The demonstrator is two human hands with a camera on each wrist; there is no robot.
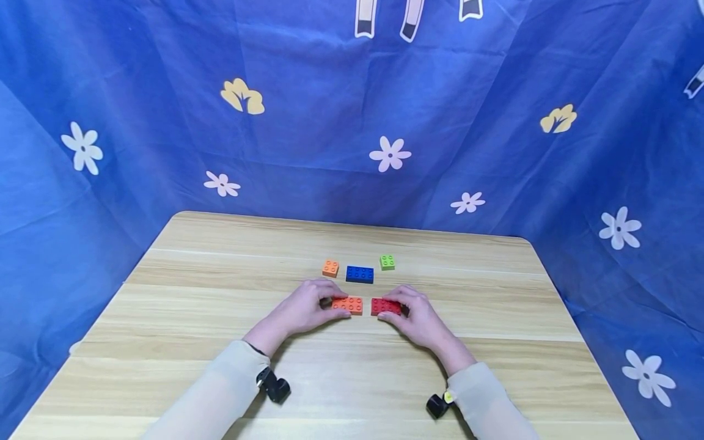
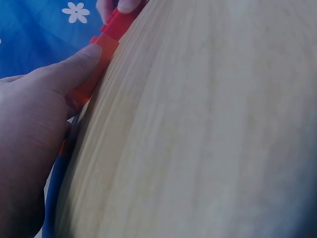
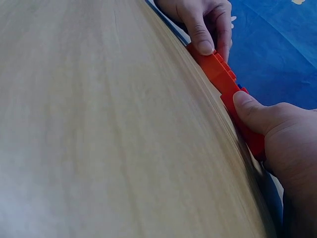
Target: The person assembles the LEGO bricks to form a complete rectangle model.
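Near the middle of the table, my left hand [image 1: 311,305] pinches an orange toy building brick [image 1: 354,305] between thumb and fingers at its left end. Across a narrow gap, my right hand [image 1: 416,313] grips a red brick [image 1: 379,306] by its right end. Both bricks lie studs up, side by side in one row. In the left wrist view the thumb presses on the near side of the orange brick [image 2: 105,49]. The right wrist view shows the thumb against the red brick [image 3: 242,119]; the fingers behind it are hidden.
Beyond the hands stand a blue brick [image 1: 360,274], a small orange brick [image 1: 330,268] to its left and a small lime green brick [image 1: 387,262] to its right. The wooden table [image 1: 220,256] ends at a blue flowered curtain [image 1: 308,146] behind it.
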